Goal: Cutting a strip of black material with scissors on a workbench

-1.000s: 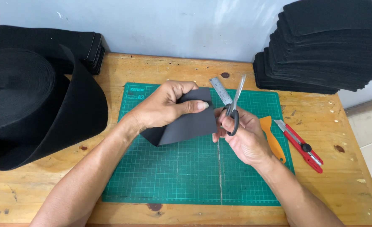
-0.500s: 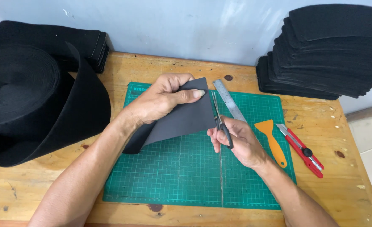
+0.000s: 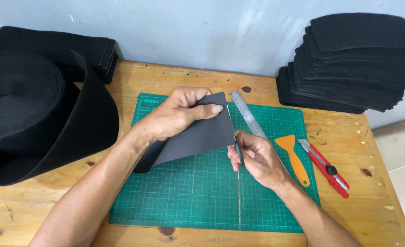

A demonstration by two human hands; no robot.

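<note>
Two hands are showing: one left hand (image 3: 175,116) and one right hand (image 3: 257,158). One green cutting mat (image 3: 188,201) is lying on one wooden table (image 3: 28,215). One metal ruler (image 3: 246,114), one orange scraper (image 3: 294,158) and one red knife (image 3: 328,167) are lying there. One big black roll (image 3: 33,114) and two black stacks (image 3: 362,59) are sitting around.

scissors (image 3: 238,153) mostly hidden, perhaps shut
</note>
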